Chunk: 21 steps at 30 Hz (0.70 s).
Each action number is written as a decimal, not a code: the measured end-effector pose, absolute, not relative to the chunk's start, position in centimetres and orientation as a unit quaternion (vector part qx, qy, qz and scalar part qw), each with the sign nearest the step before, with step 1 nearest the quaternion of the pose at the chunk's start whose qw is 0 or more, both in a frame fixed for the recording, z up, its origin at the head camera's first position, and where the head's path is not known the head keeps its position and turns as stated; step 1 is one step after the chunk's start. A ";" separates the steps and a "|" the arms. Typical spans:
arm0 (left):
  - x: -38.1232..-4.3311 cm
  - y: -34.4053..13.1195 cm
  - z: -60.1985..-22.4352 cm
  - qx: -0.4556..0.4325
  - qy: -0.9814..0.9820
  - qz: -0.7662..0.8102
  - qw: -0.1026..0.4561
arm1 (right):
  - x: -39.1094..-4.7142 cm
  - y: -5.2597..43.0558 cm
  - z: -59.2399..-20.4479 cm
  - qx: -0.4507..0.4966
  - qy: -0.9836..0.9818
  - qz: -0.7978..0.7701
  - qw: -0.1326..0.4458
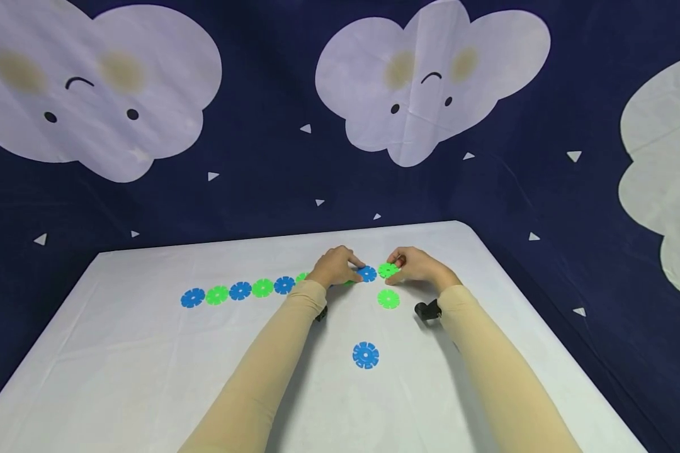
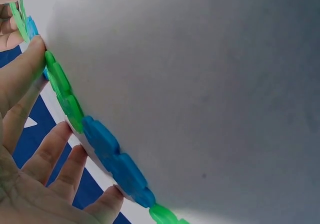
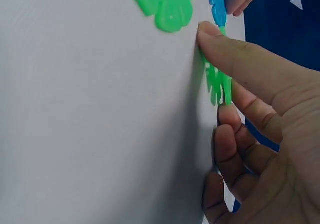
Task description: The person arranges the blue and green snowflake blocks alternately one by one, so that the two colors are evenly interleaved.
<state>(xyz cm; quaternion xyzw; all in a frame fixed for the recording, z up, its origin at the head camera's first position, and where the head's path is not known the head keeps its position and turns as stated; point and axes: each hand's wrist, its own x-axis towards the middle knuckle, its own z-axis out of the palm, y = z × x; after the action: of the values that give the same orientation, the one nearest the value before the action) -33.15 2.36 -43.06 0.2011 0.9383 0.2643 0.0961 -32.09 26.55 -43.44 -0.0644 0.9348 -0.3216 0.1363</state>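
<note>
A row of notched plastic discs, blue and green by turns, runs across the white table, starting with a blue disc (image 1: 192,297) at the left. At its right end my left hand (image 1: 334,267) pinches the last blue disc (image 1: 368,274) between thumb and forefinger, its other fingers spread along the row in the left wrist view. My right hand (image 1: 422,267) pinches a green disc (image 3: 216,83) by its edges, right beside that blue disc. In the right wrist view this green disc stands tilted on edge. Part of the row is hidden behind my left hand.
A loose green disc (image 1: 388,299) lies just in front of the right hand. Nearer me lies a loose blue disc (image 1: 365,355). Behind the white table (image 1: 119,352) hangs a dark blue cloth (image 1: 260,189) with clouds. A black wrist mount (image 1: 427,310) sits under the right wrist.
</note>
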 end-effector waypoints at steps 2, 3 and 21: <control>-33.3 2.4 -43.1 0.202 0.939 0.263 0.097 | -32.1 26.5 -43.3 -0.062 0.934 -0.324 0.139; -33.3 2.4 -43.1 0.202 0.939 0.262 0.099 | -32.0 26.4 -43.2 -0.060 0.933 -0.326 0.141; -33.0 2.2 -42.8 0.203 0.938 0.262 0.100 | -31.9 26.9 -43.7 -0.052 0.906 -0.396 0.141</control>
<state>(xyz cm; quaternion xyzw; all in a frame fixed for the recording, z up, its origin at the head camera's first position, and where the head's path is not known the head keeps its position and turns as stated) -32.97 2.23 -42.85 0.2032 0.9382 0.2617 0.1004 -31.92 26.93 -43.72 -0.0525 0.9060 -0.3955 0.1413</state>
